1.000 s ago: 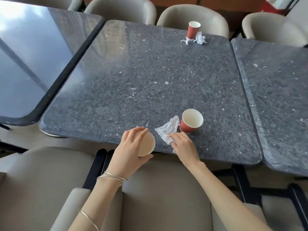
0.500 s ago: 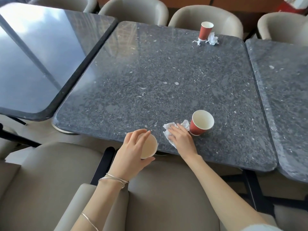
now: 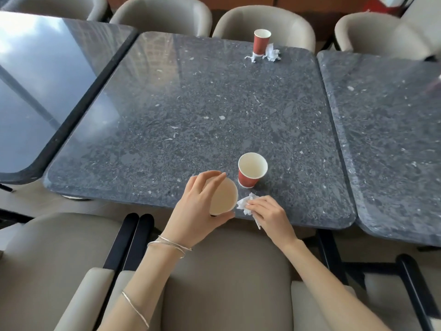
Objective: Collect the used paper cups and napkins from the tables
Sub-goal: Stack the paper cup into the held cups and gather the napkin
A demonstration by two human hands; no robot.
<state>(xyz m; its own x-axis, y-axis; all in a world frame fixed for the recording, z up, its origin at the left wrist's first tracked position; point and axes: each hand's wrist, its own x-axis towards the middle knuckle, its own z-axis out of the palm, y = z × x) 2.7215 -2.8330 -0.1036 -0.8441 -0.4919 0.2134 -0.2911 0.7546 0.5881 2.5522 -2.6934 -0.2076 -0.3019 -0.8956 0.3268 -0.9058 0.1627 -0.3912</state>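
My left hand [image 3: 200,206] grips a paper cup [image 3: 223,199] at the near edge of the dark speckled table [image 3: 191,115], its mouth tilted toward me. My right hand [image 3: 267,213] is closed on a crumpled white napkin [image 3: 245,204], held right beside that cup's rim. A second red paper cup [image 3: 251,170] stands upright on the table just beyond both hands. At the far edge a third red cup [image 3: 261,41] stands with crumpled napkins [image 3: 272,53] around its base.
A beige chair [image 3: 226,271] sits between me and the table. More beige chairs [image 3: 265,25] line the far side. A glossy dark table [image 3: 35,80] adjoins on the left and another speckled table [image 3: 386,139] on the right.
My right hand has gathered the napkin off the table and drawn it toward the cup in my left hand. The left hand has moved the cup right, closer to the standing cup.
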